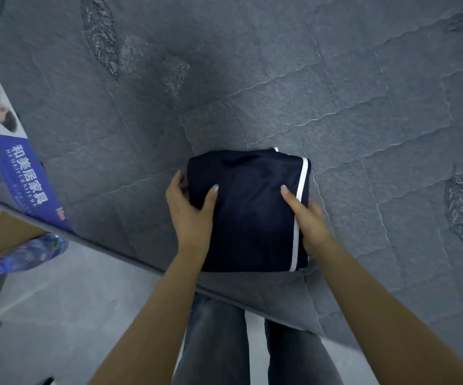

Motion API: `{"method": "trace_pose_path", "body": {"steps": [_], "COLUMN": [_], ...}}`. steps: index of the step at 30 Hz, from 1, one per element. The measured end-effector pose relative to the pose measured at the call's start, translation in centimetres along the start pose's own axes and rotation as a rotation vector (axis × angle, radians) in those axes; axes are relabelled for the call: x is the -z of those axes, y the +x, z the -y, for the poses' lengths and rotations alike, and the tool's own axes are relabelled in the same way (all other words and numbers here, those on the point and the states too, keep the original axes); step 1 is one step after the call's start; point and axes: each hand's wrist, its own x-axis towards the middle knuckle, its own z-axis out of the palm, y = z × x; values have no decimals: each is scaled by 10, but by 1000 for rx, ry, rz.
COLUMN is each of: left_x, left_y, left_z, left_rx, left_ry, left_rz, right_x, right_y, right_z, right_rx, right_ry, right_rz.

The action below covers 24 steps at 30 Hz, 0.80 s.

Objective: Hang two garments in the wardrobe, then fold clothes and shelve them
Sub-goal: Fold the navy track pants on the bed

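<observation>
Fingers (179,180) flanking folded garment (248,215)

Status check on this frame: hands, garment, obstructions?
Left hand and right hand grip folded navy garment. Garment on mattress edge. Nothing blocking.

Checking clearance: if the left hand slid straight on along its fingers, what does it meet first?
Only bare grey quilted mattress past the folded navy garment with a white stripe the left hand grips; the way looks free, though depth is unclear.

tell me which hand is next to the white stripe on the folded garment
The right hand: it grips the navy garment at its white stripe; the left hand holds the plain edge.
</observation>
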Motion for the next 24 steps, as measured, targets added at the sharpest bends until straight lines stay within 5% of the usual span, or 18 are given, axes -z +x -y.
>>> {"method": "trace_pose_path", "body": {"steps": [5,11,15,20,24], "left_x": [1,1,6,9,5], "left_y": [-18,15,27,68,91], "left_z": [11,2,-1,-23,-34], "left_rx": [63,-10,-116,-592,-543], "left_ry": [-33,77,162,613,599], "left_rz": [22,29,16,250,516], "right_x": [-2,-6,-2,5,-7], "right_y": [-2,10,19,34,51], "right_z": [-9,-4,8,35,68], "right_rx": [106,480,518,907,913], "right_ry": [-9,-201,-173,-867,-1193], "right_rz": [-34,-225,-283,-164,123]}}
